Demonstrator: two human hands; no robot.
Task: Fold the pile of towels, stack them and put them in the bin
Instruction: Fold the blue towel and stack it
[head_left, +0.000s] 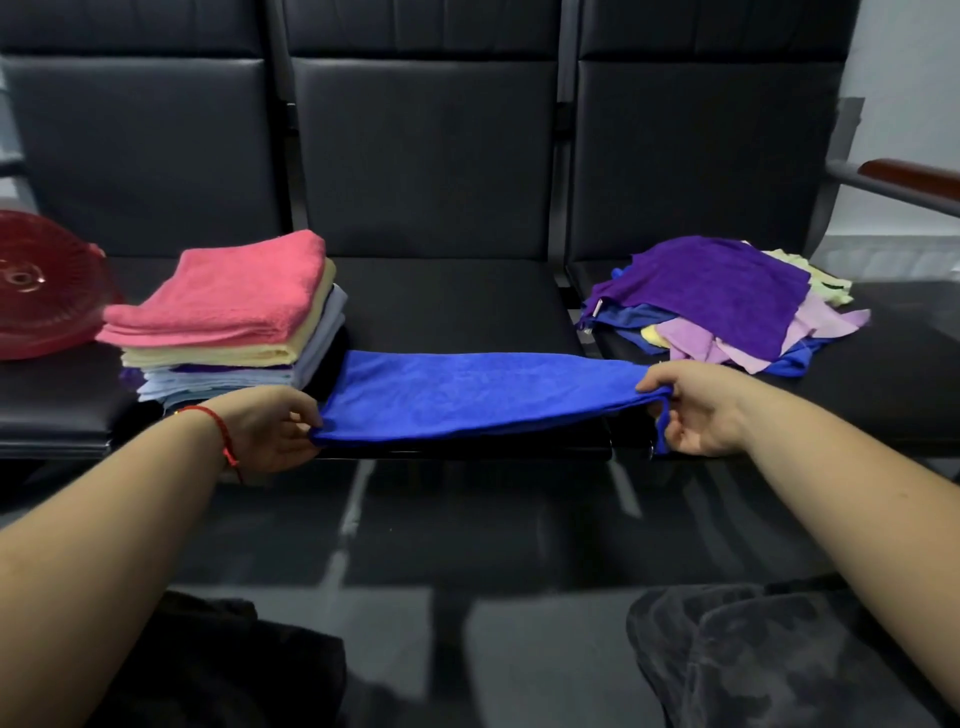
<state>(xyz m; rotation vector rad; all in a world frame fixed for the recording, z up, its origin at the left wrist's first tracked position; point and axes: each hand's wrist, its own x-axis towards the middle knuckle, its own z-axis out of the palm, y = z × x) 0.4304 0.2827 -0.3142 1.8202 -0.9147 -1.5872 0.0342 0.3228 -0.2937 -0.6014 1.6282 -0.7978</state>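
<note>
From the head camera, the left hand (275, 431) pinches the near left corner of a bright blue microfibre towel (467, 397), and the right hand (693, 413) pinches the near right corner, fingers curled over the edge with a small blue hanging loop (662, 423) dangling beside them. The towel is stretched wide across the front of the middle black padded bench seat (447, 301), apparently already folded once lengthwise, so the folding step looks to be in hand. The next move probably calls for bringing one end across to meet the other, corners matched. To the left, touching the towel's far corner, stands the stack of folded towels topped by a pink one (234, 312); the red ribbed plastic bin (41, 291) lies on its side beyond it. The loose pile of purple, lilac and yellow towels (727, 301) sits on the right seat, apart from the hands, leaving the middle seat free behind the towel.
</note>
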